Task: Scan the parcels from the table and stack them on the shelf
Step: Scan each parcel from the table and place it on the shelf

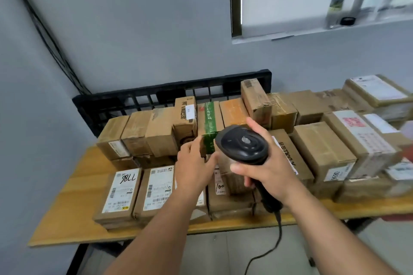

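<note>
My left hand (194,169) and right hand (266,163) are bare, and so is each arm as far as it shows. The left forearm (161,225) and right forearm (324,225) run uncovered from the wrist to the bottom of the view, which cuts them off, so I cannot tell what I wear higher up. Both forearms are lean and smooth, widening steadily from narrow wrists. The back of my left hand shows a row of low knuckles. My fingers (253,124) are slim, and the right thumbnail (237,167) is short and plain.
</note>
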Demonstrator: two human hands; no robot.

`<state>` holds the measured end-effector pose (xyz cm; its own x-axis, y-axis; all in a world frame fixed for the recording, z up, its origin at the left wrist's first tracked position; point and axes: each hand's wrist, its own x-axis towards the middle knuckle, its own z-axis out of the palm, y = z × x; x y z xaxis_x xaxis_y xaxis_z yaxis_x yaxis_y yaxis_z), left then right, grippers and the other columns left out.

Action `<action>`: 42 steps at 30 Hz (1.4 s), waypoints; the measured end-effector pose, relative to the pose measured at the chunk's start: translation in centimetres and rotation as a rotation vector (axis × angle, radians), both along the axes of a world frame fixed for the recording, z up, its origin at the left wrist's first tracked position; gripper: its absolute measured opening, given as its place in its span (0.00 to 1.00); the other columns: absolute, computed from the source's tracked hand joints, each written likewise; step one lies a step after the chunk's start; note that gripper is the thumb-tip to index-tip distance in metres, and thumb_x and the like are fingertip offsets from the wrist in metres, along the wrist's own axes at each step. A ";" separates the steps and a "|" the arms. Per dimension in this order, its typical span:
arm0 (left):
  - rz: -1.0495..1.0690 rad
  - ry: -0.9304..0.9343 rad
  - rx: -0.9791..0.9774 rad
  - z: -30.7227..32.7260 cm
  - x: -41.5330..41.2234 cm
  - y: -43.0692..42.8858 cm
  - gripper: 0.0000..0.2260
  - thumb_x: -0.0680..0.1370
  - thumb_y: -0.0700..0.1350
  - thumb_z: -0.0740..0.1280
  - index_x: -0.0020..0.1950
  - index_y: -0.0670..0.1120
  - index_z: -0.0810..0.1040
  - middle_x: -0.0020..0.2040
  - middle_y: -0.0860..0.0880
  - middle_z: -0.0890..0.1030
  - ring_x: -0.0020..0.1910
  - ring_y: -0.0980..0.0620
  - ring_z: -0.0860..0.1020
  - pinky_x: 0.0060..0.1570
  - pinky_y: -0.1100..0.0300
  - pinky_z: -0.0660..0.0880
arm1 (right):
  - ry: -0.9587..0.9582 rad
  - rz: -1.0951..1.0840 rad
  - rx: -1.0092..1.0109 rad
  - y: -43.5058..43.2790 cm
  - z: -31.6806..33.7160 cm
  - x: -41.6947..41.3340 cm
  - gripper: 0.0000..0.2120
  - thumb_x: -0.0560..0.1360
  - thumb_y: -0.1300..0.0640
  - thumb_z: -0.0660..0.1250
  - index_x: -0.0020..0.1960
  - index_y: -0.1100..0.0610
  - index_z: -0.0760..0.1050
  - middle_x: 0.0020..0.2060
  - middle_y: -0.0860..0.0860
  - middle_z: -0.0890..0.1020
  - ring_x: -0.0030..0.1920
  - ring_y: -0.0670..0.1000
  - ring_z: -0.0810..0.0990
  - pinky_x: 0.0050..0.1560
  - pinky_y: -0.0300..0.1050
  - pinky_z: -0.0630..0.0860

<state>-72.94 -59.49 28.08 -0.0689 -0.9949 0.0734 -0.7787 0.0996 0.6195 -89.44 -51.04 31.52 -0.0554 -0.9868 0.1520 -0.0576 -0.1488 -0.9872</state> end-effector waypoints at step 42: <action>0.028 0.715 0.173 6.3 12.6 0.0 0.52 0.71 0.34 0.74 0.76 0.67 0.42 0.63 0.43 0.78 0.56 0.45 0.81 0.48 0.46 0.81 | -0.116 0.239 -0.073 0.6 3.3 5.5 0.50 0.57 0.45 0.82 0.71 0.28 0.59 0.46 0.58 0.85 0.31 0.60 0.80 0.34 0.51 0.78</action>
